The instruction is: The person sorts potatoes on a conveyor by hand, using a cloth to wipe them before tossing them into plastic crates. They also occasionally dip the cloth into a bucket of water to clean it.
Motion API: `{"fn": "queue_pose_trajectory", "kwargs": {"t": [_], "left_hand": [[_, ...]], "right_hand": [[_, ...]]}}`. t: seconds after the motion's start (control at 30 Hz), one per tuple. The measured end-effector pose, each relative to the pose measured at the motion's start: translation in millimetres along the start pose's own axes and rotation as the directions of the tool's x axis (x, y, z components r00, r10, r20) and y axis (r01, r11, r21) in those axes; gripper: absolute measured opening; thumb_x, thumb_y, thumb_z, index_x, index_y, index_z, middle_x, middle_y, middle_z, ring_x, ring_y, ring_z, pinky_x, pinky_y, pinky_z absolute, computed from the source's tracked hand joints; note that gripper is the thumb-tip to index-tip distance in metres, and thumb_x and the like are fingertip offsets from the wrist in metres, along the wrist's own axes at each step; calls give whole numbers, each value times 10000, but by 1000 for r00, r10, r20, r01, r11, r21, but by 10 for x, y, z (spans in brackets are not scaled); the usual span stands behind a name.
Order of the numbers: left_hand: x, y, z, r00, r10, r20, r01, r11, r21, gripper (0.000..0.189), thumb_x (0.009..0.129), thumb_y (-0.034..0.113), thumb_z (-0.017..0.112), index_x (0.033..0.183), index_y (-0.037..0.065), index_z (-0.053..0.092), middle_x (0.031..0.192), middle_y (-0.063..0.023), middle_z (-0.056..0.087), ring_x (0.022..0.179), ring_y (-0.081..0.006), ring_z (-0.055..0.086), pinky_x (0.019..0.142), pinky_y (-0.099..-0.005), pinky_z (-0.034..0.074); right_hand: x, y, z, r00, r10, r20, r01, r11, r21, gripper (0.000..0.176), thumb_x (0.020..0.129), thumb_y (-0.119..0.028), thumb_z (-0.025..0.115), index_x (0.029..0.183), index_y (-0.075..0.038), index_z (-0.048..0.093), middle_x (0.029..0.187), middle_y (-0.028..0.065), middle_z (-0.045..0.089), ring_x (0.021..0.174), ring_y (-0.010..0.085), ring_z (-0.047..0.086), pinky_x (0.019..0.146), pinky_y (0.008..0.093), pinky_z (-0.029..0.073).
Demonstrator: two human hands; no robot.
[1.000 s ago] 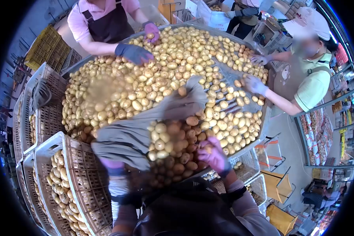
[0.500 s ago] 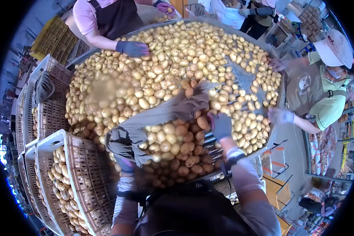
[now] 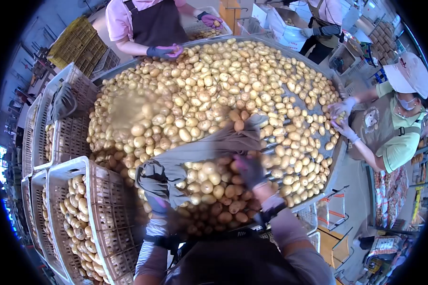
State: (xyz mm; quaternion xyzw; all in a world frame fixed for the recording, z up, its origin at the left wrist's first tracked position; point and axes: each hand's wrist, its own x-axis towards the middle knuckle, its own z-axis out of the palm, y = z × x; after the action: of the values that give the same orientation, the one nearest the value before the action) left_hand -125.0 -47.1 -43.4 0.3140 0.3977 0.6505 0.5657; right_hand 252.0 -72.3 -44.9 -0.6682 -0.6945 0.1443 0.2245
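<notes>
Seen from my head camera, the round sorting table (image 3: 338, 159) fills the middle of the frame, heaped with pale yellow potatoes (image 3: 209, 95); my left arm, in a grey sleeve (image 3: 195, 149), stretches from the lower left of centre up across the heap towards the middle; my left hand (image 3: 257, 124) is at its far end, wrapped in the same grey, resting among the potatoes with a brownish one just beside it on the left; I cannot tell whether its fingers are closed or spread; my right hand (image 3: 249, 168), in a purple glove, lies on the shaded potatoes at the near edge of the heap, just below centre, palm down and blurred, so I cannot tell whether it grips one or only touches them; at the lower left stands a white lattice crate (image 3: 102, 199) partly filled with potatoes, with more crates behind it along the left edge; yellow crates (image 3: 76, 42) are stacked at the upper left; at the top a person in a pink shirt and dark apron (image 3: 152, 19) has both gloved hands together at the table's far rim; at the right a person in a green shirt and white cap (image 3: 399, 137) holds both hands over the potatoes at the right rim; another person (image 3: 325, 21) stands at the upper right beside a white box (image 3: 285, 23).
</notes>
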Motion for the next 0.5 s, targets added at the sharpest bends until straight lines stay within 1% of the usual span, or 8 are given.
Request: {"fn": "queue_pose_trajectory", "kwargs": {"t": [0.07, 0.13, 0.17, 0.23, 0.3, 0.37, 0.47, 0.5], "left_hand": [[-63, 8, 79, 997, -52, -50, 45, 992, -122, 353, 1090, 142, 486, 1439, 89, 460, 1340, -77, 525, 1180, -199, 526, 948, -305, 478], [-110, 50, 128, 992, -95, -83, 76, 975, -211, 305, 1099, 154, 477, 1399, 108, 493, 1280, -65, 543, 1119, -185, 540, 890, -289, 499], [-94, 64, 176, 991, -102, -88, 79, 968, -237, 283, 1103, 160, 473, 1380, 117, 510, 1250, -59, 551, 1089, -178, 547, 862, -281, 510], [-88, 26, 75, 993, -89, -79, 77, 986, -149, 316, 1091, 150, 485, 1402, 96, 503, 1288, -73, 555, 1129, -190, 551, 905, -295, 500], [-59, -40, -35, 997, -46, -55, 46, 999, -8, 350, 1080, 140, 497, 1424, 74, 497, 1326, -88, 559, 1169, -203, 554, 948, -309, 490], [-21, -118, -158, 1000, 3, -21, 0, 987, 158, 385, 1069, 130, 510, 1446, 53, 490, 1364, -102, 562, 1209, -215, 558, 991, -323, 481], [56, -207, -304, 999, 45, 30, -53, 928, 368, 440, 1052, 115, 528, 1479, 22, 479, 1421, -123, 568, 1268, -234, 563, 1055, -344, 466], [79, -241, -369, 998, 55, 44, -68, 908, 412, 458, 1047, 110, 534, 1490, 11, 476, 1440, -130, 569, 1288, -240, 565, 1077, -351, 461]], "right_hand": [[260, 209, -449, 914, 289, 285, -176, 915, -364, 304, 975, -305, 620, 1227, -163, 713, 1066, 168, 736, 970, 376, 706, 867, 506, 537], [177, 994, -358, 957, 229, -176, -251, 961, -113, 273, 1009, -285, 594, 1202, -163, 743, 1010, 170, 727, 937, 397, 685, 847, 509, 542], [244, 1012, -388, 957, 224, -184, -248, 962, -117, 273, 1009, -285, 594, 1202, -163, 743, 1010, 170, 727, 937, 397, 685, 847, 509, 542], [322, 1014, -423, 877, 229, -422, -239, 971, 31, 248, 1002, -290, 607, 1145, -138, 741, 981, 148, 728, 938, 389, 692, 851, 491, 546], [379, 257, -669, 933, 358, 42, -360, 932, 51, 229, 989, -249, 632, 1143, -104, 720, 1068, 173, 717, 1005, 387, 690, 872, 475, 550], [295, -97, -308, 930, -123, 347, 107, 992, 66, 309, 971, -237, 664, 1255, -117, 674, 1156, 169, 705, 1087, 373, 677, 898, 468, 553], [194, -303, 109, 997, 49, 54, -53, 996, 77, 418, 938, -205, 707, 1344, -146, 627, 1233, 160, 690, 1120, 376, 671, 919, 475, 555], [253, -301, 133, 998, 38, 52, -42, 996, 80, 418, 938, -205, 707, 1344, -146, 627, 1233, 160, 690, 1120, 376, 671, 919, 475, 555]]}}
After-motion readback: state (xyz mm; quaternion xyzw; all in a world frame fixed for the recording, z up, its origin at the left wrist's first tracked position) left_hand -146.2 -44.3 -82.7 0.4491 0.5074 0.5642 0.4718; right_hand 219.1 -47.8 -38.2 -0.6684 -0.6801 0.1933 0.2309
